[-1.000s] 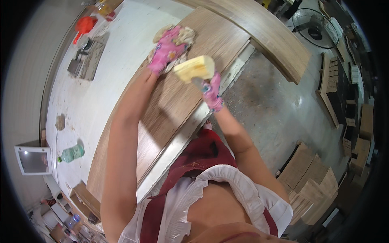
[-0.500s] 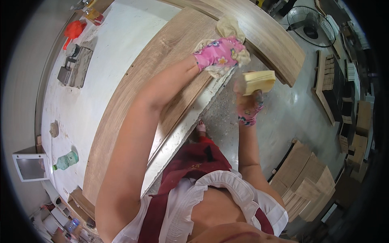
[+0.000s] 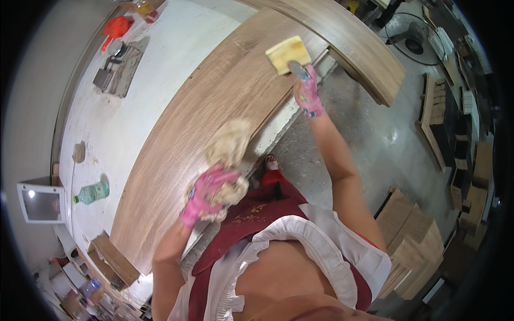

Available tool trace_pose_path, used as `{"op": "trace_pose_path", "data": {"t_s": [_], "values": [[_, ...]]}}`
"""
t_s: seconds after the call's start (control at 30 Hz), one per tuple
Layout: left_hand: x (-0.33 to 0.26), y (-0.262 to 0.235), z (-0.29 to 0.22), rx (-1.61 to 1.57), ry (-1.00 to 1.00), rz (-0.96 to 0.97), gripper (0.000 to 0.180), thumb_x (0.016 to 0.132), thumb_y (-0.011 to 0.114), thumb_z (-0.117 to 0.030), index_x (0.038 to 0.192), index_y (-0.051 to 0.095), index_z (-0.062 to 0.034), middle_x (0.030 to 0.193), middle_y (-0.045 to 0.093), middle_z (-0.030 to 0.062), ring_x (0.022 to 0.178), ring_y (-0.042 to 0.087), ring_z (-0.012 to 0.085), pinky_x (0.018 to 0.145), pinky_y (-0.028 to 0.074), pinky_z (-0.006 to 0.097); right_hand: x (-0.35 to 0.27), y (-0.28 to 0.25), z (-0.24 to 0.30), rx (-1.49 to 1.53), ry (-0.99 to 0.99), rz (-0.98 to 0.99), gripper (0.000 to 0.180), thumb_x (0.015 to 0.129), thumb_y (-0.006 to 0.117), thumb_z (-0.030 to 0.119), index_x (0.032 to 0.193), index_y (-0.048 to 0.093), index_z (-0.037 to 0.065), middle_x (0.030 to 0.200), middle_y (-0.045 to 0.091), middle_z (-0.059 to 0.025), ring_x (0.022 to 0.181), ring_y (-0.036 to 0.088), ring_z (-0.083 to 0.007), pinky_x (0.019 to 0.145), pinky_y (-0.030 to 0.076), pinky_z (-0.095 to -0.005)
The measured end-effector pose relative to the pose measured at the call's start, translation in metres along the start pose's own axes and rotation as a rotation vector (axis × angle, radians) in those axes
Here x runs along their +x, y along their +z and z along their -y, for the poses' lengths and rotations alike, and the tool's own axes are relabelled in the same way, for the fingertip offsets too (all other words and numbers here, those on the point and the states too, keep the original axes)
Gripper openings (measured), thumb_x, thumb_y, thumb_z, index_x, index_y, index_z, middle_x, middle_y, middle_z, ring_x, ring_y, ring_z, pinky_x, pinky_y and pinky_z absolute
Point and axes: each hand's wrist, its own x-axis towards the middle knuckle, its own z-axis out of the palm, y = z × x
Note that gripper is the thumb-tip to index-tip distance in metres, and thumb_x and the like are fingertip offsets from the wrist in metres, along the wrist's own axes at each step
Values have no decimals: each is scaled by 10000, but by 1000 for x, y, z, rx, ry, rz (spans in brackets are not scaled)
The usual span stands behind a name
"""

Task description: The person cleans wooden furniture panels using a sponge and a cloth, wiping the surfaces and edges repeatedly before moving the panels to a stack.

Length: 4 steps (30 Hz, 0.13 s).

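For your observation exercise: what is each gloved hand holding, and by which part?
The left hand clutches a crumpled cream cloth rag by its lower bunch. The right hand grips a yellow rectangular sponge block at its near edge.

The person wears pink patterned gloves on the left hand point(image 3: 206, 195) and the right hand point(image 3: 308, 96), forearms bare above them. A dark red apron point(image 3: 257, 214) with a white ruffled edge covers the chest.
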Motion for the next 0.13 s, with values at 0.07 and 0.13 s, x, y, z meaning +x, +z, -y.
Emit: {"op": "trace_pose_path", "data": {"t_s": [0.07, 0.13], "values": [[-65, 4, 0, 75, 6, -192, 951, 585, 791, -175, 1359, 258, -27, 1272, 477, 221, 1223, 424, 357, 1051, 291, 441, 24, 9, -12, -88, 42, 94, 475, 796, 641, 313, 1136, 524, 2, 1149, 563, -127, 992, 563, -155, 796, 478, -288], [-106, -14, 7, 672, -36, -73, 866, 627, 718, -144, 1360, 269, -35, 1283, 482, 190, 1211, 440, 353, 1056, 288, 444, 54, 19, -5, -210, 178, 178, 468, 784, 663, 291, 1115, 537, -15, 1129, 573, -141, 967, 570, -139, 781, 469, -274]]}}
